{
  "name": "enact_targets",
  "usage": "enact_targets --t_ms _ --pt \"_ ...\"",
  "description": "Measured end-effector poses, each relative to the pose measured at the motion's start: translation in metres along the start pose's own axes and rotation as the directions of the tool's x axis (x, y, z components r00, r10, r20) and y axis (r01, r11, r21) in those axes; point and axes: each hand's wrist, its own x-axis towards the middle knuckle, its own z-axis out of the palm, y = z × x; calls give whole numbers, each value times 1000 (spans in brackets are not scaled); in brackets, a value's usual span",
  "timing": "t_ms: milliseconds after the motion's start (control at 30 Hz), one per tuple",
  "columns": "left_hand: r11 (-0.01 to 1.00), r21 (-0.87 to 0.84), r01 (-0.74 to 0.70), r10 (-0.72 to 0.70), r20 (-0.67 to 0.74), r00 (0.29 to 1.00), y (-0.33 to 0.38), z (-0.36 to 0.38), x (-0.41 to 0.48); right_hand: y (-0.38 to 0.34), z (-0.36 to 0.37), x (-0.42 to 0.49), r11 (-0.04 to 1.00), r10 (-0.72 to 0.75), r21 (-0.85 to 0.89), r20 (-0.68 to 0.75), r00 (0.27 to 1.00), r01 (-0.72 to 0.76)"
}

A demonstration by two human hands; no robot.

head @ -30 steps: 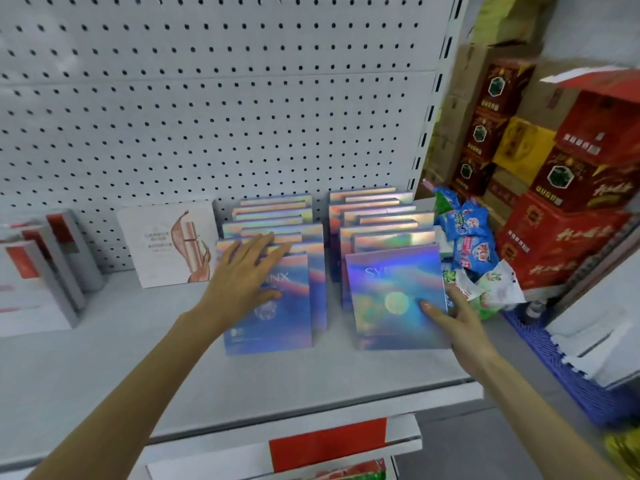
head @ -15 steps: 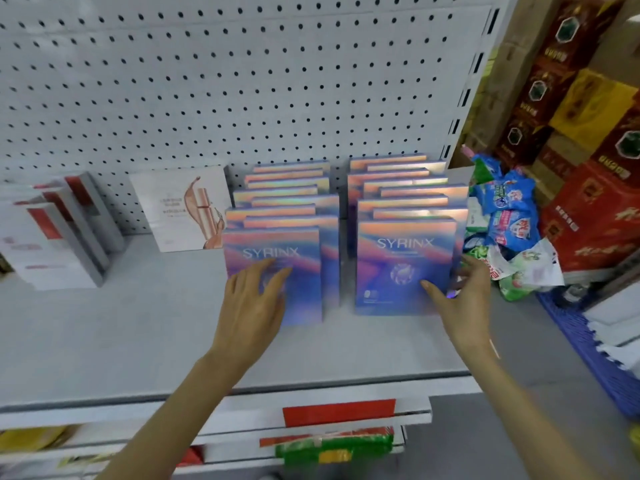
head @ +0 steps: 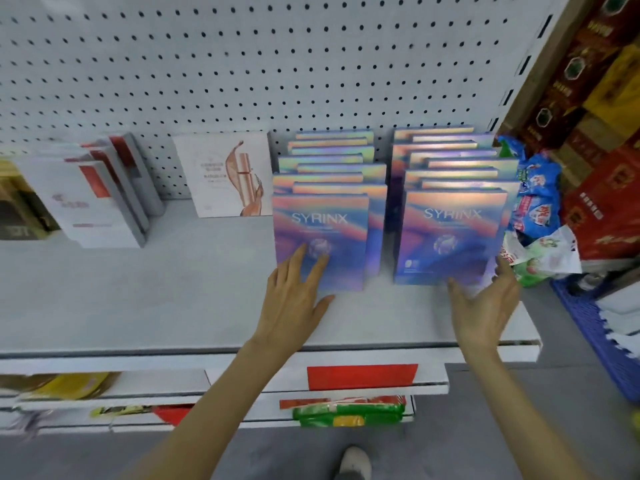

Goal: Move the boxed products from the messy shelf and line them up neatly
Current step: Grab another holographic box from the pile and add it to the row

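Flat left hand (head: 294,299) is pressing the left box (head: 320,233), spread-open right hand (head: 485,306) is bracing the right box (head: 450,237); pushing both evenly is advisable

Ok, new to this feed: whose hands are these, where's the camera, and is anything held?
No machine here: these are a person's two bare hands, filmed by one camera worn on the head, looking forward and down. The left hand lays straight fingers on the front iridescent blue-purple SYRINX box of the left row. The right hand touches the lower right corner of the front SYRINX box of the right row. Both boxes stand on the white metal shelf; neither is lifted. Left of the rows stand a white box with a rose-gold print and white-and-red boxes; blue and green packets lie to the right.
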Motion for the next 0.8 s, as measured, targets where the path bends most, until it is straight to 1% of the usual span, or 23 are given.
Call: enact_targets --t_ms 67,100,167,233,333,367,400,467,567,667,800 --pt "986 -125 107 -109 -4 994 -5 -15 -18 -22 -4 -27 998 2 61 24 1000 -4" --pt "961 -213 179 -185 -8 983 -10 -23 -33 -35 -3 -47 994 10 110 75 997 -18" --pt "863 -383 330 -356 3 934 -25 -44 -74 -65 3 -98 983 -12 179 225 974 -30" --pt "761 -474 443 -495 18 869 -48 -65 -129 -95 15 -157 981 -88 191 399 912 11" --pt "600 -559 572 -639 95 763 -95 -103 -225 -136 44 -250 973 -224 189 620 752 133" --pt "534 -590 606 -678 129 724 -113 -116 -258 -149 55 -282 972 -232 185 678 698 144" --pt "484 -605 632 -711 150 687 -130 -130 -289 -162 65 -313 975 -218 187 736 641 118" --pt "429 -590 684 -775 149 614 -162 -158 -348 -189 80 -373 978 -203 195 826 526 70" --pt "323 -594 737 -864 133 486 -199 -191 -421 -219 97 -450 968 -243 248 894 377 35" --pt "219 -619 754 -923 120 367 -222 -214 -468 -245 107 -509 959 -277 282 936 215 7" --pt "113 -654 748 -949 152 276 -248 -223 -508 -277 132 -559 958 -288 286 952 99 32"
